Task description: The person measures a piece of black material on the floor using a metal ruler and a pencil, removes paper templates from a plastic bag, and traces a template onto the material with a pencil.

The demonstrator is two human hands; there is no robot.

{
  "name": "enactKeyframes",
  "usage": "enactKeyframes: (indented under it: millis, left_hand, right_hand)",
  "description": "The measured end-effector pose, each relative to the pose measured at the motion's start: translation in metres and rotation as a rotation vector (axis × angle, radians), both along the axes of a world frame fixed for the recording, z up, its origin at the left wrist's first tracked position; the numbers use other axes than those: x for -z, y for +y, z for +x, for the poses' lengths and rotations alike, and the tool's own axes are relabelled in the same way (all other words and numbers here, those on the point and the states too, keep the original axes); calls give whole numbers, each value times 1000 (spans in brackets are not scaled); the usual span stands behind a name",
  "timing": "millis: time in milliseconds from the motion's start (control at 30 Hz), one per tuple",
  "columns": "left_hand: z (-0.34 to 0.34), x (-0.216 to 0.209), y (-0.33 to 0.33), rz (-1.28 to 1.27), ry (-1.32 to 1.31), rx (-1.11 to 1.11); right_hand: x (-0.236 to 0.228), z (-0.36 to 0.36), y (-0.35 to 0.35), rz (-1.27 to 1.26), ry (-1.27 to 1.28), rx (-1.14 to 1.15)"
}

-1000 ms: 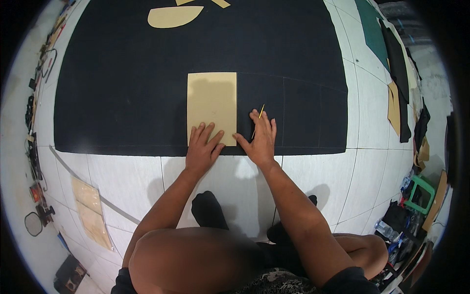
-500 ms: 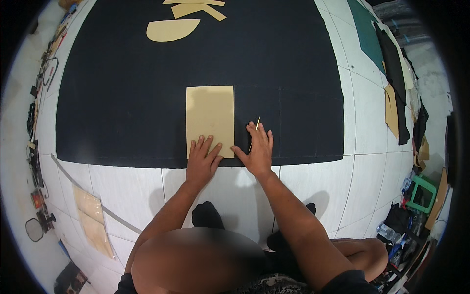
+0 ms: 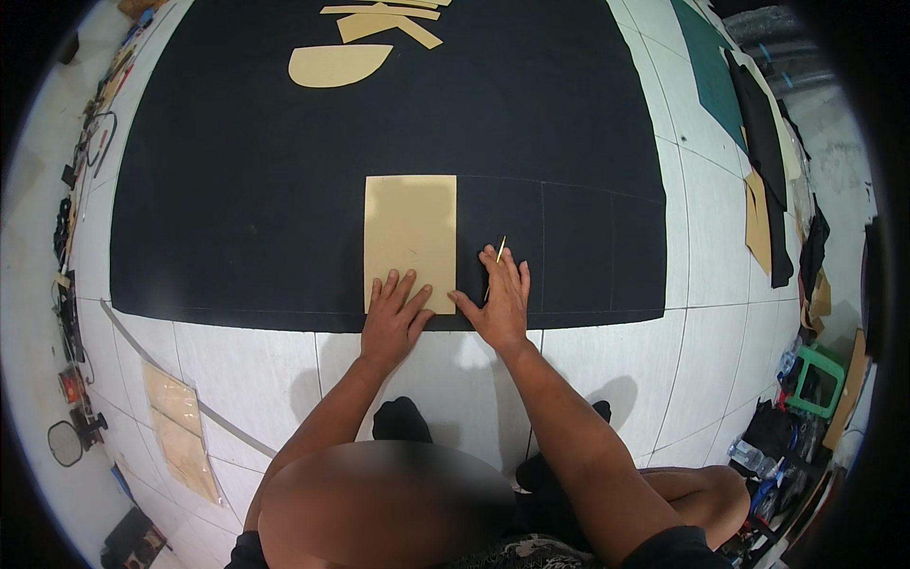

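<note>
Head view: a tan rectangular card (image 3: 410, 228) lies flat on a wide black cloth (image 3: 237, 190), close to the cloth's near edge, and every place below is told from this card. On its near end rests the left hand (image 3: 391, 322), palm down, fingers spread and gripping nothing, with the heel of the hand past the card's near edge. Just right of the card is the right hand (image 3: 502, 303), its thumb stretched to the card's right edge near the lower corner; how hard it presses, I cannot tell. Its other fingers are loosely straight, with a thin yellow stick (image 3: 501, 248) tucked between them, one end poking out away from the person. Right of the card, thin pale lines (image 3: 542, 237) mark the cloth, one running on from the card's far right corner and others crossing toward the near edge. Well beyond the card lie a tan half-round piece (image 3: 339, 65) and, farther off, several narrow tan strips (image 3: 381, 12). Nearer the person than the card are white floor tiles (image 3: 616, 370) and a foot in a dark sock (image 3: 401, 420). Far to the card's left and nearer is a clear-wrapped tan packet (image 3: 180, 427); far to its right and nearer, a green stool (image 3: 817, 379)
</note>
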State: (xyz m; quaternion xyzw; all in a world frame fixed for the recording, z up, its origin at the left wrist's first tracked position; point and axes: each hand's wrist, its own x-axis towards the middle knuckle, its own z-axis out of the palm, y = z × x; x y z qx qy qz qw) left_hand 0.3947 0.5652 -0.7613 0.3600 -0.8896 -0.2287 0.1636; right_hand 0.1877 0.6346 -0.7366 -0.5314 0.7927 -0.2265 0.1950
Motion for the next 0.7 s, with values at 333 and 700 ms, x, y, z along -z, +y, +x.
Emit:
enactKeyframes:
  millis: [333, 700]
  left_hand:
    - [-1, -1, 2, -31, 6, 0]
    - [-6, 2, 10, -34, -5, -32]
  right_hand:
    - [3, -1, 0, -21, 37, -8]
    - [2, 2, -2, -13, 34, 3]
